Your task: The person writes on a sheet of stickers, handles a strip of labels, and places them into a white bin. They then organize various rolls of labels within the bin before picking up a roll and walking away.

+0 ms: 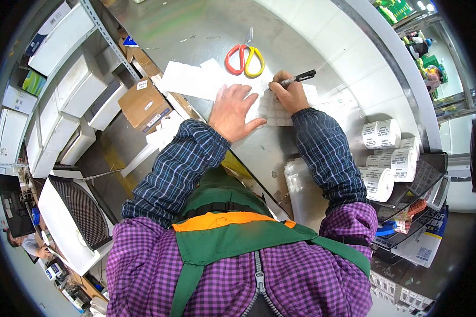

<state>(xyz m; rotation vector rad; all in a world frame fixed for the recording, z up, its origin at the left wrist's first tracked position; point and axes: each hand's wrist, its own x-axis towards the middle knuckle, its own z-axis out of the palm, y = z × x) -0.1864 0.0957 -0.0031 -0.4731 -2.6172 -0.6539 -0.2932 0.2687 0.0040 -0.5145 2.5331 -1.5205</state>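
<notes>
My right hand is closed round a black marker pen, its tip end over a sheet of round white stickers on the metal table. My left hand lies flat with its fingers spread, just left of the sticker sheet and partly on white paper. More white paper extends to the left of that hand. Beyond both hands, scissors with one red and one yellow handle lie on the metal, blades pointing away.
Rolls of printed labels stand at the right beside a black mesh tray. Clear plastic bags lie near the table's front edge. Left of the table are a cardboard box and shelves with white bins. Another person is at the far left.
</notes>
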